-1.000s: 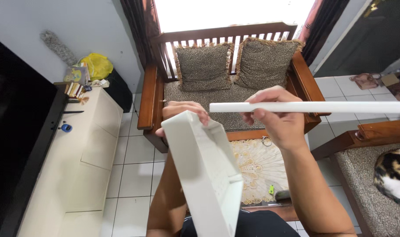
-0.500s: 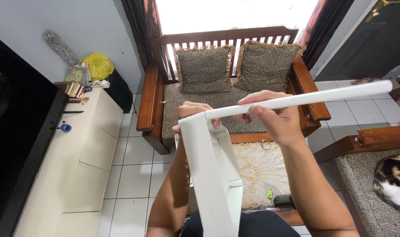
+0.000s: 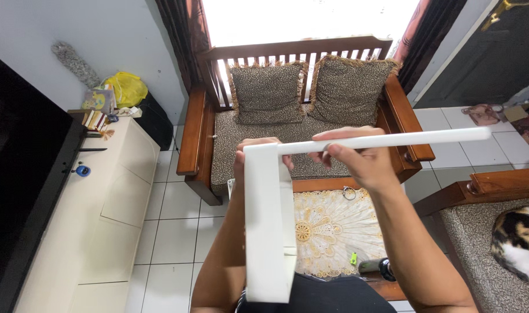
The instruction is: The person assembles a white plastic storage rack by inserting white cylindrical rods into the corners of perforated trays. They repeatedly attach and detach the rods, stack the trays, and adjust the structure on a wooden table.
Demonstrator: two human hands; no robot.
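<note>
Now | 2 white panels [image 3: 268, 226] | both grips [image 3: 357, 159] clamp them | 2 cushions [image 3: 268, 93]

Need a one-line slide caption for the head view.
Left hand holds a white panel while right hand butts a white strip to its top.

Open air above the wooden sofa [image 3: 299, 124] and, seemingly, the lace-covered table [image 3: 328, 232], white panels [image 3: 267, 226] barring the near centre.

White board [image 3: 267, 232] and white strip [image 3: 392, 139]. Leopard-print cushions [image 3: 311, 90] on a reddish-brown wooden bench [image 3: 196, 130]. Cream cabinet [image 3: 111, 214]; black screen [image 3: 18, 174]; yellow bag [image 3: 127, 88]. Gold floral table cover [image 3: 328, 229]. Calico cat [image 3: 516, 237]: white, black, orange.
</note>
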